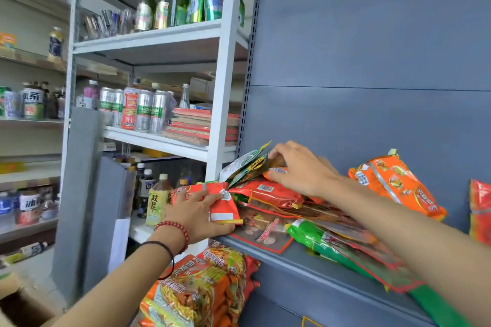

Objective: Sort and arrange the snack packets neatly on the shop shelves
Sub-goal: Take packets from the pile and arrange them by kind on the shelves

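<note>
left hand (195,216) grips red packet (224,203) at left edge of snack pile (268,223) | right hand (300,170) curls fingers round green packets (245,166) atop it | snack pile lies on grey shelf (295,255), centre frame | orange packet (398,186) leans at right

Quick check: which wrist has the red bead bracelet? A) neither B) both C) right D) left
D: the red bead bracelet circles the wrist of the left hand, which grips a red-orange packet; the right hand, pinching the green packets, has a bare wrist.
</note>
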